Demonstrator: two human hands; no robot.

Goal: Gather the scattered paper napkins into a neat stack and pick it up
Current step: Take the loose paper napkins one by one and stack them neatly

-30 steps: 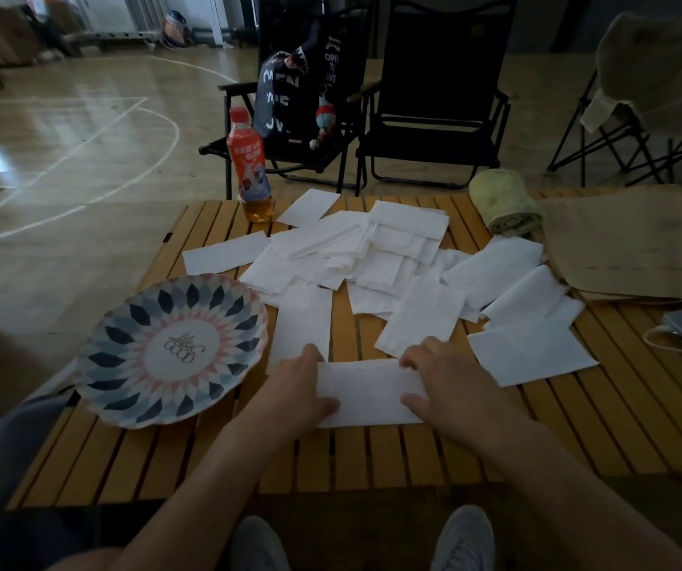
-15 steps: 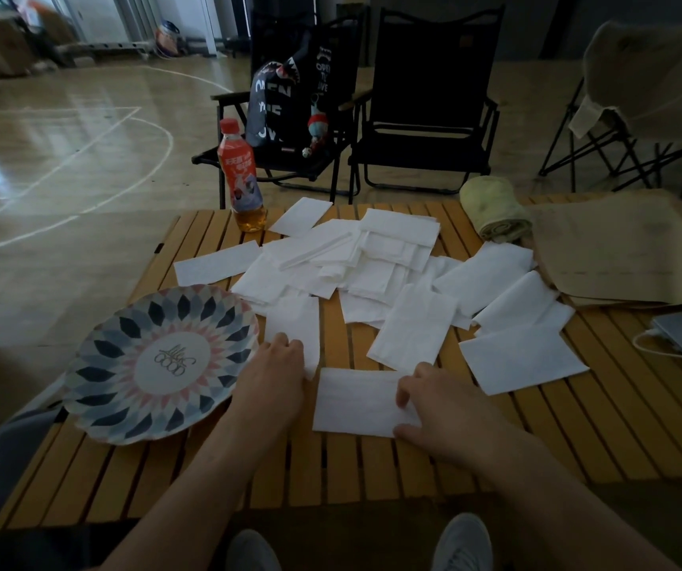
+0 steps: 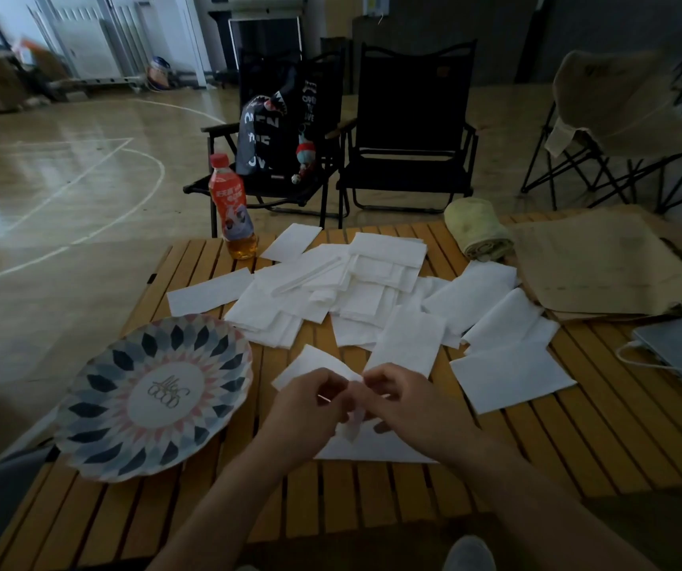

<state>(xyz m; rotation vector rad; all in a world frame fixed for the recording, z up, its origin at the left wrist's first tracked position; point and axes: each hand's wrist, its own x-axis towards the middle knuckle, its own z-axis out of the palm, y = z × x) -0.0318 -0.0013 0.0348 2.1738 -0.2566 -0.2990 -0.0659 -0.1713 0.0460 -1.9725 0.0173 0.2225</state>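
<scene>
Two white paper napkins in play now: left hand (image 3: 310,401) and right hand (image 3: 403,401) pinch one (image 3: 314,362) lifted off the slatted wooden bench (image 3: 578,447), over the near one (image 3: 372,447). Stacking's started.

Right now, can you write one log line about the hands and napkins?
left hand: holds napkin | right hand: same napkin | pile: scattered | stack: not made

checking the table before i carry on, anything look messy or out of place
Yes. The paper napkins lie scattered and overlapping at all angles across the slatted table, not stacked. The patterned plate overhangs the table's left edge. Both hands, left hand and right hand, pinch one napkin above another lying flat. Nothing looks spilled or torn.
</scene>
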